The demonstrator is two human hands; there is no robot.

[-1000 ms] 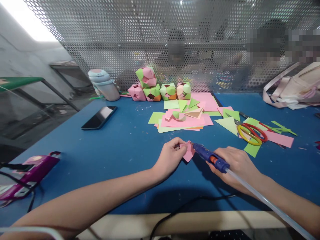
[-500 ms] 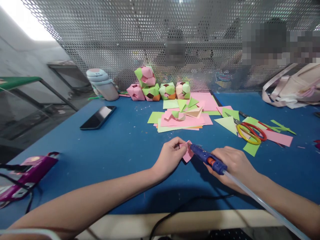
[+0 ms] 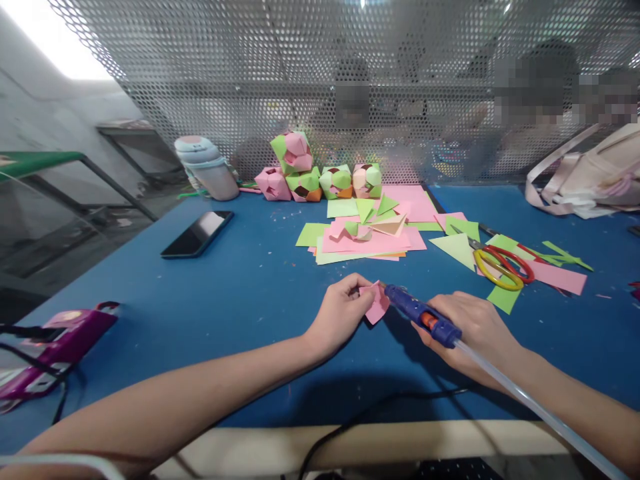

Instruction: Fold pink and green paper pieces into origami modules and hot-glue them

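Note:
Between the thumb and fingers of my left hand point(image 3: 343, 310) is a small folded piece of pink paper point(image 3: 377, 307), held just above the table. My right hand point(image 3: 470, 333) is closed round a blue hot glue gun point(image 3: 417, 312), its nozzle pointing left at the upper right edge of the pink paper. Whether the tip touches the paper I cannot tell. A long clear glue stick point(image 3: 530, 400) sticks out of the gun's back end. Beyond my hands lies a stack of pink, green and orange paper sheets point(image 3: 345, 245) with folded pieces on top.
Several folded paper balls point(image 3: 305, 181) stand at the back against a perforated metal screen point(image 3: 225, 80). Scissors point(image 3: 500, 267) lie on paper scraps at right. A phone point(image 3: 197, 235), a bottle point(image 3: 207, 168) and a purple power strip point(image 3: 65, 347) are at left. People sit behind the screen.
My right hand has drawn the glue gun slightly to the right, its nozzle shifting along the pink paper's edge. My left hand keeps its place and hold.

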